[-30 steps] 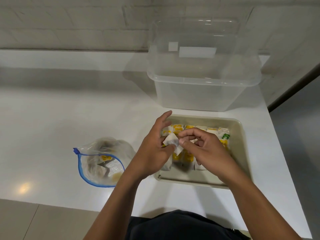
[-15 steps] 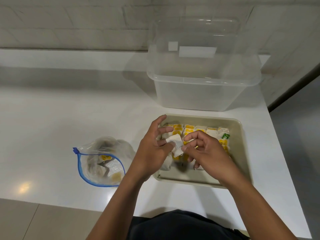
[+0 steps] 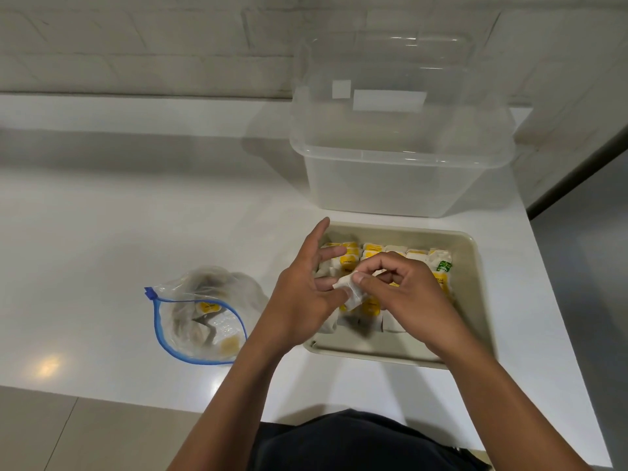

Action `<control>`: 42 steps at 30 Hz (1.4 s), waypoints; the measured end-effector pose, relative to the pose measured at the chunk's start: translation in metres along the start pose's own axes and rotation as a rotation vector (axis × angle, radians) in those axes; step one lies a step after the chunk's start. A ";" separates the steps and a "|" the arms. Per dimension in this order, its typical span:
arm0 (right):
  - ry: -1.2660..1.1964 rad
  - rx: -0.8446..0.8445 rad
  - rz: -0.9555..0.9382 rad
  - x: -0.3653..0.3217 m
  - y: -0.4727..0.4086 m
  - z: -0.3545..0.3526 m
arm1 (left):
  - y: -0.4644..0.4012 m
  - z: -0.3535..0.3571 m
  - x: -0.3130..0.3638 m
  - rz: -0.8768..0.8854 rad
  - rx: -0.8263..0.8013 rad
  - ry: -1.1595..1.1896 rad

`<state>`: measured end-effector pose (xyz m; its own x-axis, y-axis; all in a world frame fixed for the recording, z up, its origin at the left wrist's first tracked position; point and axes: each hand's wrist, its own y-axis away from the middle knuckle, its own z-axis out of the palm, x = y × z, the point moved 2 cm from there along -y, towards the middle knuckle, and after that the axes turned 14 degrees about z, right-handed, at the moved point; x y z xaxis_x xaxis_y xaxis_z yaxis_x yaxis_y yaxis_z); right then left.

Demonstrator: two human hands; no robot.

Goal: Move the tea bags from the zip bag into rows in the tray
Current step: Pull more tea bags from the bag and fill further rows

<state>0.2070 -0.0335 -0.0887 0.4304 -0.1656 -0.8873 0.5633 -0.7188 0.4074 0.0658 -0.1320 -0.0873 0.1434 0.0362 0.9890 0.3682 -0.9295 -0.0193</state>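
A beige tray [image 3: 472, 263] sits at the counter's right, holding rows of white tea bags with yellow tags [image 3: 372, 249]. Both hands hover over the tray's left half. A white tea bag [image 3: 350, 289] is pinched between the thumb and fingers of my right hand [image 3: 404, 294]. My left hand [image 3: 306, 297] touches the same tea bag with thumb and lower fingers while its index finger points up. The clear zip bag [image 3: 200, 321] with a blue seal lies open to the left, with a few tea bags inside.
A large clear plastic tub [image 3: 401, 178] stands right behind the tray, with its lid leaning on the wall. The white counter [image 3: 119, 232] ends just right of the tray and at the near edge by my body.
Both hands have shifted slightly with the tea bag between them, and my left index finger has straightened upward. The tray and zip bag have not moved.
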 end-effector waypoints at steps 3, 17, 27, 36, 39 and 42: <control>-0.021 0.003 0.000 0.000 0.000 0.000 | 0.001 0.000 0.000 -0.017 -0.002 0.024; -0.244 0.012 0.094 0.005 0.002 -0.008 | 0.002 -0.003 -0.003 -0.034 -0.066 -0.037; -0.105 -0.030 -0.019 0.005 0.003 -0.014 | 0.004 -0.008 0.000 0.027 -0.047 -0.133; -0.310 -0.199 0.087 0.008 0.002 -0.010 | 0.008 -0.015 0.006 0.040 -0.077 -0.176; -0.193 -0.195 0.119 0.010 -0.001 -0.010 | 0.006 -0.024 0.005 0.056 -0.033 -0.219; 0.262 -0.135 0.094 0.020 -0.009 -0.007 | 0.003 -0.032 0.004 0.060 0.060 -0.255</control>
<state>0.2150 -0.0254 -0.1084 0.6426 -0.0345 -0.7655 0.5936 -0.6094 0.5257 0.0381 -0.1462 -0.0786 0.3906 0.0798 0.9171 0.4051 -0.9095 -0.0934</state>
